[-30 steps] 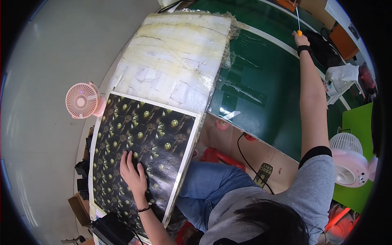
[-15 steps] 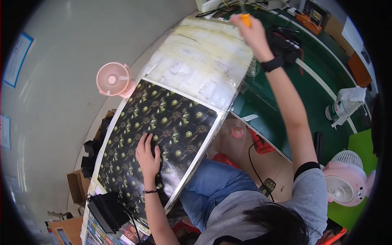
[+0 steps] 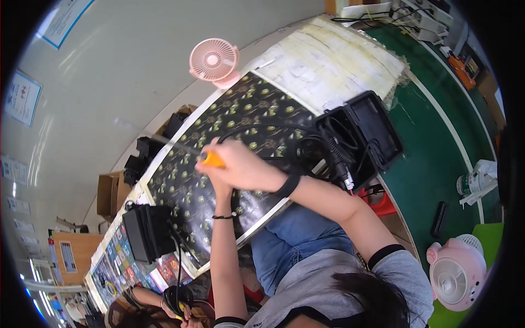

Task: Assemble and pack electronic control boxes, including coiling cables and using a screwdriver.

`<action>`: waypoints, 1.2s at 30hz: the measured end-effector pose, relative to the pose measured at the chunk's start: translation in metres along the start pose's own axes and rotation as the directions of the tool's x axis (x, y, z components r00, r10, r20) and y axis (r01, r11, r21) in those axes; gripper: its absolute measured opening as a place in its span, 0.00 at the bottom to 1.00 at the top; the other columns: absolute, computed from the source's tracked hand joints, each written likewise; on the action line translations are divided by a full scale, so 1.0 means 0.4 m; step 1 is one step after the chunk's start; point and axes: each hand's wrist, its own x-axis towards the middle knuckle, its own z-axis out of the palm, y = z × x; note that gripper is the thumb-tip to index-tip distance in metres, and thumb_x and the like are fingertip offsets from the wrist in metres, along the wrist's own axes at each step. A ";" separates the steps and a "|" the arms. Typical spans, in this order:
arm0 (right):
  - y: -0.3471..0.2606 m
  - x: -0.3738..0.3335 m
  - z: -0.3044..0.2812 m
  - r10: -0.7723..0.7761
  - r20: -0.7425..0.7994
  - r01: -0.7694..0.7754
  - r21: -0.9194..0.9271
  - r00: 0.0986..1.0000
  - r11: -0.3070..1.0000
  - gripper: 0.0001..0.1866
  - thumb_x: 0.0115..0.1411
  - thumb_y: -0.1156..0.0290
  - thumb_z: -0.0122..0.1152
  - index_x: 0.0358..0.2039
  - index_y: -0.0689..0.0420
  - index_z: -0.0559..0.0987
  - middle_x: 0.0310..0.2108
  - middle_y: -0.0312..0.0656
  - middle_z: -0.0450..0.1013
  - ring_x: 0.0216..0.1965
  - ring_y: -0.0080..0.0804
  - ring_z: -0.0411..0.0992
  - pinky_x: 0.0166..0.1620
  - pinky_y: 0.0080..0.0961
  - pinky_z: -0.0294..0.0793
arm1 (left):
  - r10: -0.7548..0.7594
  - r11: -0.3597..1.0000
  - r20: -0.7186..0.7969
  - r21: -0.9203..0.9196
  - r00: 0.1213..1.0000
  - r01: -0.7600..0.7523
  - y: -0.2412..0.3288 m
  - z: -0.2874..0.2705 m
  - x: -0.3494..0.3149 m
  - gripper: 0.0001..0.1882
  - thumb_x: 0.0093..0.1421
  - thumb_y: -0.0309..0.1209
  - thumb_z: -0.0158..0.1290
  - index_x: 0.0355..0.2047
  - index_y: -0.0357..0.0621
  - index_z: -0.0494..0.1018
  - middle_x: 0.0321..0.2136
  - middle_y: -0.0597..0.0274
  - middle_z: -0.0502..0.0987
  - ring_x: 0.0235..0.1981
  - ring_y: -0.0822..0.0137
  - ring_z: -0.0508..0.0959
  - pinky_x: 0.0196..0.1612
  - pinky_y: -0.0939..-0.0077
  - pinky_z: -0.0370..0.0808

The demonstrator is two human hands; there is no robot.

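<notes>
Gripping an orange-handled tool (image 3: 213, 159), the R hand (image 3: 240, 167) has its fingers closed round the grip, w/ the thin shaft blurred & pointing out to the L. The L hand (image 3: 221, 188) sits right under it, mostly hidden, so can't tell if it holds anything; the 2 hands overlap in view, contact unclear. R wrist has a wide black band (image 3: 289, 186), L wrist a thin dark bracelet (image 3: 223, 217).

Beneath both hands: a dark sheet w/ a green pattern (image 3: 268, 104), on a desk (image 3: 328, 60) whose far end, beyond the hands, is covered in whitish film. A black cable (image 3: 262, 126) arcs from near the R knuckles to an open black case (image 3: 385, 131) R of the hands, w/ coiled cord (image 3: 334, 147) in & over its near edge.

Beyond the hands, at the sheet's far edge, is 1 pink fan (image 3: 213, 60); a 2nd, animal-shaped pink fan (image 3: 456, 273) is well off to the R, near a green desk (image 3: 421, 180). Lower L of the hands: a black boxy unit (image 3: 146, 232) w/ a cord, &, nearer the bottom, another person's hand (image 3: 190, 317).
</notes>
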 end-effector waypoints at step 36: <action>-0.086 -0.176 0.066 0.207 0.436 -0.464 0.639 0.876 0.613 0.13 0.67 0.64 0.51 0.32 0.61 0.71 0.47 0.53 0.70 0.21 0.17 0.67 0.20 0.12 0.66 | -0.015 0.818 0.199 -0.561 0.980 0.126 0.053 -0.178 -0.043 0.33 0.68 0.48 0.41 0.66 0.40 0.55 0.65 0.55 0.58 0.67 0.61 0.55 0.68 0.68 0.49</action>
